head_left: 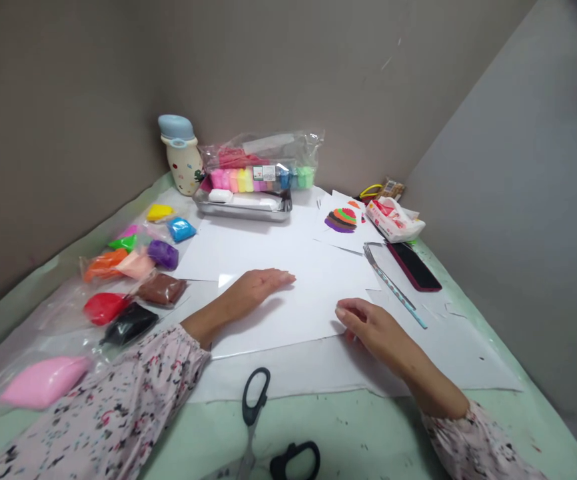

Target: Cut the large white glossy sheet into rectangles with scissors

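My left hand (261, 288) rests with its fingers stretched out over a blank white sheet (273, 327). My right hand (373, 330) hovers at the sheet's right edge; its fingers are loosely curled, thumb slightly apart, and I see nothing held in them. Whether it touches the paper is hard to tell. Beyond the sheet lies a paper with a striped, coloured drawing (342, 220). Closest to my body are open scissors (251, 415) with black handles. Right of my right hand lies a fork with a patterned handle (396, 288).
Bagged coloured clay (162, 289) lines the left side. At the back stand a cream bottle (184, 163), a metal tray (248, 213) and a bag of colourful clay (261, 177). A tissue pack (393, 220) and a phone (415, 267) lie right. Walls (288, 67) bound the table.
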Motion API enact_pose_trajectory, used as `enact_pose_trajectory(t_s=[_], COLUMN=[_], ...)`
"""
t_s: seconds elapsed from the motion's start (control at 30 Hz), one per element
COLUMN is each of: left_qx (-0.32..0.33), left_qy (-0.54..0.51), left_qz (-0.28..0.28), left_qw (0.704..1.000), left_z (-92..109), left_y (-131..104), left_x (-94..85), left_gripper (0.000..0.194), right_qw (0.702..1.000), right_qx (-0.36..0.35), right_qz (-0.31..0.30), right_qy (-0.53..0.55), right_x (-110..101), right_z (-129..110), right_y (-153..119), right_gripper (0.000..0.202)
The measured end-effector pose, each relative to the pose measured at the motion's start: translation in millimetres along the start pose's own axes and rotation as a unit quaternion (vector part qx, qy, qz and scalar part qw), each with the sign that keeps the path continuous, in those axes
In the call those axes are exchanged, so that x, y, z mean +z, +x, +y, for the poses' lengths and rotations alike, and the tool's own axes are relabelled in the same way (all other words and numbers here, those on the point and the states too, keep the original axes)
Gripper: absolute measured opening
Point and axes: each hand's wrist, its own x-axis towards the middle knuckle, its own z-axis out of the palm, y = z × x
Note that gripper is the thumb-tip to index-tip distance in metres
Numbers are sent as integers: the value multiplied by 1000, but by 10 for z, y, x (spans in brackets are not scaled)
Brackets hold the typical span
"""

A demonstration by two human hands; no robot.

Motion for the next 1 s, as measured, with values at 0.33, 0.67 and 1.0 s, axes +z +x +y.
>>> enact_pose_trajectory(t_s=[0.33,0.67,1.0], left_qx=[-22,-84,-146], left_qy=[-19,84,-156], left_qz=[33,247,265], left_qw=[999,962,940], left_z=[140,176,43], left_y=[-48,-12,74], left_x=[16,-86,-169], left_gripper=[42,45,67], right_qw=[979,910,870], right_qx=[63,14,-24], right_qz=[-117,-41,-27], right_qy=[152,412,492], right_x=[68,44,70], right_z=[40,92,212], right_y=[15,140,217], right_gripper=[45,42,38])
